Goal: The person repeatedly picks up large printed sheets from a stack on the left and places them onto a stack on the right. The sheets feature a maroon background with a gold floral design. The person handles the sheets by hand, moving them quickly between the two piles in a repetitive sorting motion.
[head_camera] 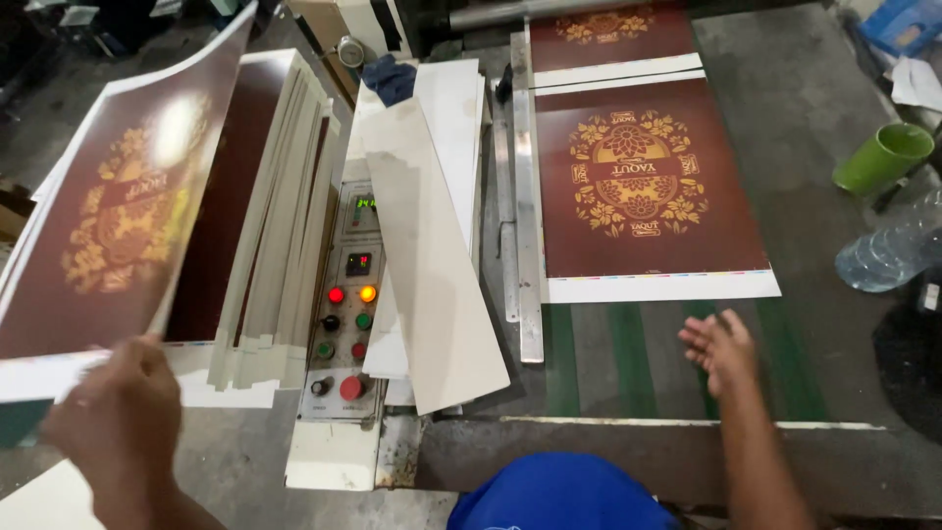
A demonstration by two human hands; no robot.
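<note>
A dark, worn machine table [785,147] with green belts is filling the view, a control panel [345,314] with lit buttons standing at its left edge. A green cup [883,157] and clear bottle [888,250] are lying at the right. The left hand [118,417] is gripping a maroon printed sheet [118,216] by its near edge, lifting it above the stack [265,216]; its long axis is running away from the person, tilted right. The right hand [721,348] is hovering open, empty, just short of another printed sheet [643,186] lying flat on the table.

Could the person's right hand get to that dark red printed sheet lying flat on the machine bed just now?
Probably yes. The right hand is open and empty, hovering just below the printed sheet on the machine bed. Nothing lies between the fingers and its white lower edge.
</note>
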